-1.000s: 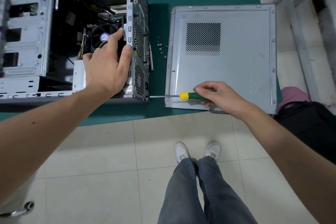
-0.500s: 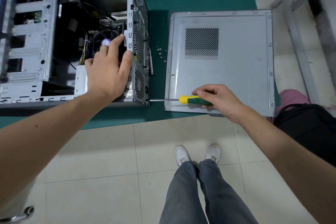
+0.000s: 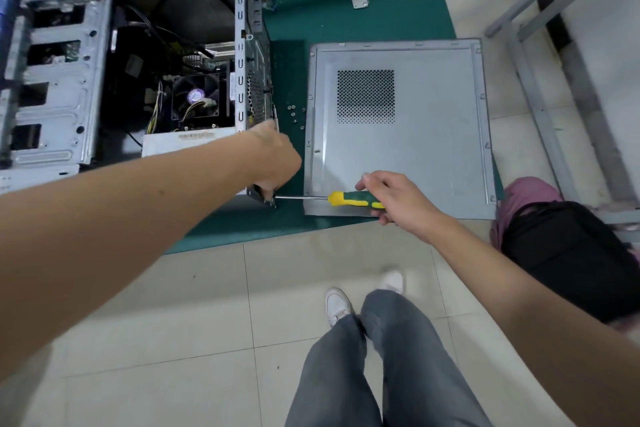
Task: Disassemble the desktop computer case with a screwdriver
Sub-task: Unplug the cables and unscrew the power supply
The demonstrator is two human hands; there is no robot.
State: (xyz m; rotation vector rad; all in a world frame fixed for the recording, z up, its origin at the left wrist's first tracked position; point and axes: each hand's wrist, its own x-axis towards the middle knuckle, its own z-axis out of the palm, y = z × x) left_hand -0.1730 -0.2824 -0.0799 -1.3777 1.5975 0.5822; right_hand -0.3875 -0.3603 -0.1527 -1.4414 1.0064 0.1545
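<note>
The computer case (image 3: pixel 131 80) is lying open on the green mat (image 3: pixel 363 17), its open side facing up. Inside it, a cooling fan (image 3: pixel 196 97) with a purple centre label is sitting among yellow and black wires (image 3: pixel 154 111), with a pale box (image 3: pixel 188 144) just below it and a metal drive cage (image 3: pixel 52 80) filling the left part. The writing on the fan label is too small to read. The removed side panel (image 3: pixel 401 128) is lying flat on the mat just right of the case, and a few loose screws (image 3: pixel 294 113) are resting between the two.

The right hand (image 3: pixel 398 198) is gripping the green and yellow handle of the screwdriver (image 3: pixel 332 198), fingers curled around it. The screwdriver is lying level, its long axis running left to right, its tip pointing left and meeting the near rear corner of the case. The left hand (image 3: pixel 273 156) is reaching over that same corner; its fingers seem curled down onto the rear edge, though they are mostly hidden.
</note>
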